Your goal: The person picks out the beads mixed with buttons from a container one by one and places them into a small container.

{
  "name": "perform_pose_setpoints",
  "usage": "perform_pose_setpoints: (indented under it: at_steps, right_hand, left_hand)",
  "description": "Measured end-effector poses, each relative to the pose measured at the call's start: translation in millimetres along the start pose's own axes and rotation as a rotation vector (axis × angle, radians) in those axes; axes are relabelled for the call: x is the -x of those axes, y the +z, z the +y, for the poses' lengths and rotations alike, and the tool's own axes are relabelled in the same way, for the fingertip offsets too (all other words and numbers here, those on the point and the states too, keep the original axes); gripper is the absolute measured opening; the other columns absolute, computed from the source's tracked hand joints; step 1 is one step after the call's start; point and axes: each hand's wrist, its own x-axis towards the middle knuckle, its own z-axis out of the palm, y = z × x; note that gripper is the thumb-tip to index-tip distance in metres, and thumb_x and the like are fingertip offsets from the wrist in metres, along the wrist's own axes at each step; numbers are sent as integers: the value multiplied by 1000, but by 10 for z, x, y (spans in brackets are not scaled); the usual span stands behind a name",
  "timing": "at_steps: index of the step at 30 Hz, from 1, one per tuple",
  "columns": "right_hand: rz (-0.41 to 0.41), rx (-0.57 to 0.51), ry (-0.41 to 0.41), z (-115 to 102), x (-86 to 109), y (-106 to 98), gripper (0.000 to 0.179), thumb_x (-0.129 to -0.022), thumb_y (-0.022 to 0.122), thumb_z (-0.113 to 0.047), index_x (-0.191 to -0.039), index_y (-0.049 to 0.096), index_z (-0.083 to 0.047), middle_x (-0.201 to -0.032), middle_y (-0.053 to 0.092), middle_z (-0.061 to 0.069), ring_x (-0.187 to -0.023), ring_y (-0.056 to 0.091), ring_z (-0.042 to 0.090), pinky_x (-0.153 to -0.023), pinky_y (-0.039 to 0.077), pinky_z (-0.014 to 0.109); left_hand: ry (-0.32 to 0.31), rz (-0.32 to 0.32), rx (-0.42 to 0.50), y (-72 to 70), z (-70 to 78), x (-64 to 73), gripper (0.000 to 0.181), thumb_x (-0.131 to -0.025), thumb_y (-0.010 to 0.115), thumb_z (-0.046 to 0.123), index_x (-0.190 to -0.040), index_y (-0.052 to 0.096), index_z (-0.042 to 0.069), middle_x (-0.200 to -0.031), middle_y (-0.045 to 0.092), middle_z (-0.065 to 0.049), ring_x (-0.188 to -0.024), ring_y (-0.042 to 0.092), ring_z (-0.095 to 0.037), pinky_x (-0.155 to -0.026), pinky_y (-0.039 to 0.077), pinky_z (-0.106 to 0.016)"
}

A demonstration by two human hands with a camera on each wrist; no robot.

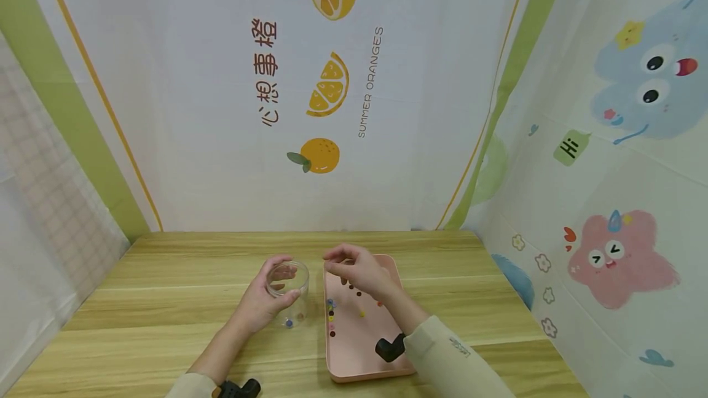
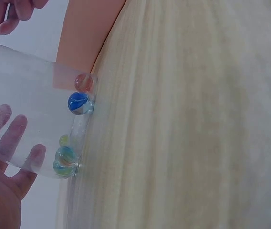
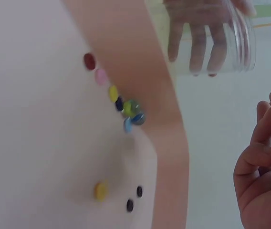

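A clear jar point(image 1: 299, 303) stands upright on the wooden table, my left hand point(image 1: 264, 300) gripping its side with thumb and fingers around it. Several glass marbles lie in its bottom, among them a blue one point(image 2: 78, 103) and a reddish one point(image 2: 83, 82). Above the far left part of the pink tray point(image 1: 354, 352) hovers my right hand point(image 1: 356, 269), its fingers loosely bent toward the jar. Nothing shows between those fingers. Along the tray's left side lies a row of small button-like discs, such as a dark red one point(image 3: 89, 61), with a green-yellow marble point(image 3: 131, 108) beside them.
More small discs are scattered in the tray, including a yellow one point(image 3: 100, 191) and a black one point(image 3: 130, 205). The tray's raised rim point(image 1: 327, 355) runs close to the jar's right. Printed cloth point(image 1: 221, 189) hangs behind the wooden table point(image 1: 166, 300).
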Motion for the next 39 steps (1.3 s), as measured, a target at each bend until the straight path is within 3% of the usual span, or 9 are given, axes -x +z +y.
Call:
perform_pose_setpoints:
  at_steps: [5,8,14,19,30,39]
  right_hand:
    - [20,14,20,128,29,-67,34,-106,74,-27,-134,74,-9,-114,76,11,-78,64,45,-69,59,51]
    - [30,20,18,203,50,-109,36,-105,75,-28,-137,73,-10,-114,76,7,-86,68,52,-74,61,56]
    - [31,-6,24,284,98,-184,37,-104,76,-27,-138,72,-14,-115,74,5,-80,67,30,-73,58,48]
    - [32,-5,34,313,130,-230,39,-104,76,-24,-141,70,-11,-115,74,5,-75,61,17,-71,55,44]
    - [42,13,72,392,186,-352,43,-104,75,-23,-143,68,-6,-115,73,4,-74,60,16,-68,51,37]
    - [41,9,81,421,204,-430,44,-104,75,-23,-143,67,-4,-114,73,7,-77,60,18,-72,54,39]
  left_hand:
    - [3,2,-2,10,4,-4,73,-94,84,15,-157,47,6,-141,68,-25,-126,64,-18,-108,52,-54]
    - [10,3,-7,10,3,-1,73,-94,84,14,-157,47,5,-140,69,-25,-126,65,-19,-108,53,-54]
    - [23,4,-1,10,6,3,71,-94,83,13,-155,48,5,-139,69,-26,-128,65,-31,-106,53,-54]
    - [6,7,-5,13,17,13,72,-94,83,14,-156,47,5,-139,69,-25,-127,65,-24,-106,54,-49]
    - [34,6,12,10,11,5,72,-93,84,12,-155,48,3,-138,69,-26,-129,64,-35,-106,52,-56]
    - [22,5,20,17,30,0,71,-93,84,11,-155,48,4,-138,69,-25,-129,63,-35,-107,52,-57]
